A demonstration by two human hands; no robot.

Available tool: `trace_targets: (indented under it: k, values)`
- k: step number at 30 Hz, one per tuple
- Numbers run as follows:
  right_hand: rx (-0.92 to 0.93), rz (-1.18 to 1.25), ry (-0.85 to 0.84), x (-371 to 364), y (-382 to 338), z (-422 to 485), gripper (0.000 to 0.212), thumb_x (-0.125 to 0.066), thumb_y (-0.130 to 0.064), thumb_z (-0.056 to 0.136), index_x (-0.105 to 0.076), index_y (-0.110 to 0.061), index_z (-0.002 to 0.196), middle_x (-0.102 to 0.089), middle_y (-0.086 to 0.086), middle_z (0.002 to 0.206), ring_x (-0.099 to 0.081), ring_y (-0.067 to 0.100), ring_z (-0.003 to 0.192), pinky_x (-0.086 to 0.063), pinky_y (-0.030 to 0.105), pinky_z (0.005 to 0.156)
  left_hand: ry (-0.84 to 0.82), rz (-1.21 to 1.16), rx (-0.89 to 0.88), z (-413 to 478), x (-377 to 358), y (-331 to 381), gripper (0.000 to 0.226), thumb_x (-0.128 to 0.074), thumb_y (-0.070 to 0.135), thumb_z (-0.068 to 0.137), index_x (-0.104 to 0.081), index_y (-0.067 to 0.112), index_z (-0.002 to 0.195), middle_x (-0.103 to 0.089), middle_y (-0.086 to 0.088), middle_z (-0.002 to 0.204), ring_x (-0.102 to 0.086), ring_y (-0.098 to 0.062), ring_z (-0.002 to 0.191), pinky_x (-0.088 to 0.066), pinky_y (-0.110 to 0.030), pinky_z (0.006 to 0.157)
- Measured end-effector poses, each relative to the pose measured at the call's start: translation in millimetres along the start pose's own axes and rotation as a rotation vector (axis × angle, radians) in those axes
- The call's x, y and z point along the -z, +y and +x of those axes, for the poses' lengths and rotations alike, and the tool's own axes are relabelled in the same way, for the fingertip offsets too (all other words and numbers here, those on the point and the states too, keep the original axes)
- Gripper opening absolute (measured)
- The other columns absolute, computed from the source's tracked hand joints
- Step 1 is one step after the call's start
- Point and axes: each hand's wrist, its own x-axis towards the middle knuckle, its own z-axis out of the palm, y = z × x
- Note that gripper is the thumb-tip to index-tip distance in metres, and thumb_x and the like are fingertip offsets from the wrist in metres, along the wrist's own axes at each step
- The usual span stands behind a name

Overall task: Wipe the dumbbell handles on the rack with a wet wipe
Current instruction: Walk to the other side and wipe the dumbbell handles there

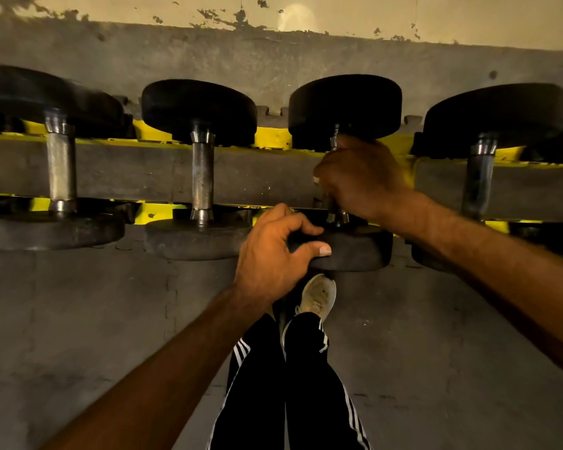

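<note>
Yellow steel rack (pixel 273 139): two rails with four dumbbells lying across them, handles running toward and away from the wearer.

Third dumbbell (pixel 361 251), the one in work: its handle (pixel 338 217) is almost wholly covered by the right hand (pixel 361 177), whose fingers are wrapped round the bar.

Wet wipe: not plainly in view. It is likely under that palm, but I cannot tell.

Left hand (pixel 270 254): thumb and fingers clamped on the rim of the near weight, steadying it.

Risks, as judged:
- The round weights sit on narrow rails, so a hard twisting stroke could roll or shift the dumbbell. A shoe (pixel 319 297) stands directly below the near weight.
- Knurled steel may snag or tear a thin wipe.
- Knuckles may knock the far weight at the top of a stroke, or the collar at the bottom.

Room:
- Stroke length is bounded by the two weights.
- Sideways, the second dumbbell (pixel 203 177) and fourth dumbbell (pixel 478 180) stand apart from the third, with gaps between the handles.
- The left hand lies just beside the second dumbbell's near weight.

Floor (pixel 95 319): grey mat tiles below the rack, where the wearer stands.
</note>
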Motion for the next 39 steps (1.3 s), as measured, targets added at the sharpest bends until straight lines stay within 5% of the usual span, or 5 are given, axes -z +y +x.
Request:
trace_targets:
  k: [8, 14, 20, 34, 39]
  values:
    - [-0.465, 0.690, 0.454, -26.7, 22.5, -25.2, 0.004, -0.070, -0.015, 0.087, -0.069, -0.012, 0.088, -0.067, -0.001, 0.085, -0.062, 0.010, 0.076, -0.051, 0.025, 0.067, -0.022, 0.004, -0.009, 1.4, 0.4, 1.9, 0.032, -0.073, 0.050, 0.068, -0.075, 0.025, 0.088, -0.058, 0.007, 0.088, -0.058, -0.013, 0.088, -0.052, -0.043, 0.076]
    - [-0.892, 1.412, -0.052, -48.8, 14.9, -39.1, 0.021, -0.062, 0.006, 0.090, -0.070, -0.014, 0.094, -0.073, 0.000, 0.079, -0.068, 0.009, 0.066, -0.058, 0.023, 0.058, -0.029, 0.043, -0.044, 2.0, 1.8, -0.5, 0.030, -0.075, 0.047, 0.069, -0.075, 0.023, 0.087, -0.058, 0.008, 0.088, -0.057, -0.012, 0.089, -0.051, -0.041, 0.076]
    - [-1.072, 2.001, 0.352, -41.9, 27.0, 0.6, 0.023, -0.049, 0.004, 0.098, -0.061, -0.015, 0.101, -0.061, -0.002, 0.074, -0.054, 0.000, 0.045, -0.045, 0.016, 0.046, -0.033, 0.076, -0.082, 0.9, -0.3, -4.3, 0.031, -0.073, 0.048, 0.072, -0.075, 0.021, 0.089, -0.060, 0.005, 0.090, -0.058, -0.015, 0.092, -0.052, -0.043, 0.076]
    - [-0.210, 0.655, 0.500, -36.0, 27.7, -20.0, 0.018, -0.066, -0.013, 0.090, -0.077, -0.013, 0.105, -0.074, 0.003, 0.109, -0.067, 0.017, 0.105, -0.054, 0.034, 0.092, -0.008, 0.060, -0.088, 0.2, -5.3, -4.9, 0.025, -0.074, 0.045, 0.073, -0.072, 0.024, 0.086, -0.059, 0.004, 0.090, -0.060, -0.019, 0.093, -0.053, -0.045, 0.076]
    - [0.185, 0.373, 0.125, -33.6, 26.0, -33.3, 0.012, -0.064, -0.011, 0.082, -0.073, -0.015, 0.088, -0.070, 0.004, 0.086, -0.050, 0.026, 0.090, -0.042, 0.032, 0.071, -0.002, 0.050, -0.068, -1.2, -4.6, -2.2, 0.027, -0.072, 0.049, 0.073, -0.068, 0.031, 0.093, -0.057, 0.007, 0.090, -0.060, -0.019, 0.093, -0.053, -0.046, 0.077]
